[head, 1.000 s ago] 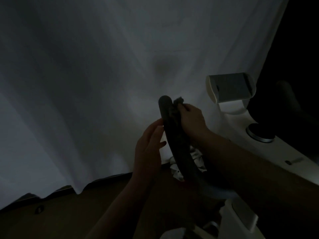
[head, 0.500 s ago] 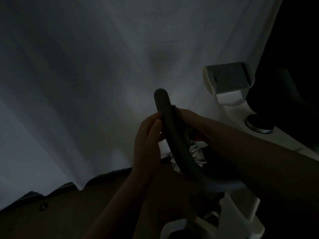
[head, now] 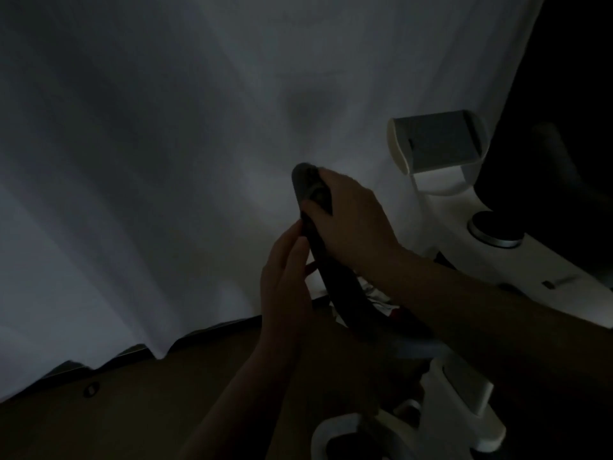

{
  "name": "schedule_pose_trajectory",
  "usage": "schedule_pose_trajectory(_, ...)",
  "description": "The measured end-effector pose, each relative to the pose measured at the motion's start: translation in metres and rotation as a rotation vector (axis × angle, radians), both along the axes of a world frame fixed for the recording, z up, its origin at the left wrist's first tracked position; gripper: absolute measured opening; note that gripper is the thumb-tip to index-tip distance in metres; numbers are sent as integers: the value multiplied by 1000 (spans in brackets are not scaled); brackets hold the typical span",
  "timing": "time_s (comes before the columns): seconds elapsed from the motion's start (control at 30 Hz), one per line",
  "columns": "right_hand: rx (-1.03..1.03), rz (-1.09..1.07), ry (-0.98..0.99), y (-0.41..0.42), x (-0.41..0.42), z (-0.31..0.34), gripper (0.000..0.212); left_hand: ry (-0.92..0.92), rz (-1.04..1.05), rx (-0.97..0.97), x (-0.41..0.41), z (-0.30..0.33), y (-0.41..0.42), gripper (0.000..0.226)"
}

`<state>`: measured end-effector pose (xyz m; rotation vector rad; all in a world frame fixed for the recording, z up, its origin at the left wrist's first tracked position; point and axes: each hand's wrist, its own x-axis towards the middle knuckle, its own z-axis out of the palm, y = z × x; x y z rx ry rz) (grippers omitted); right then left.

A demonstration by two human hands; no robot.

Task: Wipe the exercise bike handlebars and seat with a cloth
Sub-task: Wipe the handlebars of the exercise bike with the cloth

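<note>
Dim home room: white curtain (head: 166, 161), wood floor (head: 132, 410), exercise bike (head: 497, 260).

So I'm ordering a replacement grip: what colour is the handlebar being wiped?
Dark grey or black handlebar, as far as the dim head view shows.

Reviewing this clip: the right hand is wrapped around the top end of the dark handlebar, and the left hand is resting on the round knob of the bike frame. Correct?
Not quite. The head view shows the left hand against the handlebar lower down, not on the round knob, which nothing touches. The right hand does wrap the bar's top end.
</note>
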<state>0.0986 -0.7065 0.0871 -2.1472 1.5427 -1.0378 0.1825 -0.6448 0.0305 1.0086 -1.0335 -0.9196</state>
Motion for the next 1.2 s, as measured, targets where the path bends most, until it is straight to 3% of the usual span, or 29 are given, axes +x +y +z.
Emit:
schedule_pose_trajectory(0.1, -44, -68, -42, 1, 11, 8, 50, -12, 35, 7, -5, -1, 2, 35)
schedule_pose_trajectory(0.27, 70, 61, 125, 55, -25, -7, 33, -169, 31, -31, -5, -13, 20, 31)
schedule_pose_trajectory(0.4, 205, 164, 314, 65, -43, 0, 31, -123, 79, -5, -19, -19, 38, 38)
schedule_pose_trajectory(0.57, 129, 108, 149, 71, -31, -8, 43, -110, 100, 70, -26, -20, 54, 35)
schedule_pose_trajectory(0.67, 185, 229, 253, 91, -54, -10, 45, -201, 86, 36, -25, -21, 70, 33)
schedule_pose_trajectory(0.73, 208, 223, 267, 88, -70, -9, 36, -263, 66, 29, -28, -23, 79, 36)
schedule_pose_trajectory(0.8, 156, 159, 285, 92, -76, -14, 26, -253, 46, 59, -31, -25, 85, 40)
schedule_pose_trajectory(0.9, 86, 210, 268, 108, -76, -24, 32, -397, 83, -3, -28, -28, 88, 41)
schedule_pose_trajectory(1.03, 47, -50, 158, 107, -99, -22, 18, -573, -7, -74, -17, -26, 79, 39)
schedule_pose_trajectory(1.07, 35, -101, 130, 110, -95, -25, 22, -621, -25, -101, -15, -25, 76, 37)
schedule_pose_trajectory(1.17, 53, -51, 206, 126, -66, -37, 60, -730, -66, -203, -11, -26, 71, 34)
schedule_pose_trajectory(1.2, 22, -52, 211, 129, -65, -39, 57, -748, -84, -224, -9, -27, 70, 34)
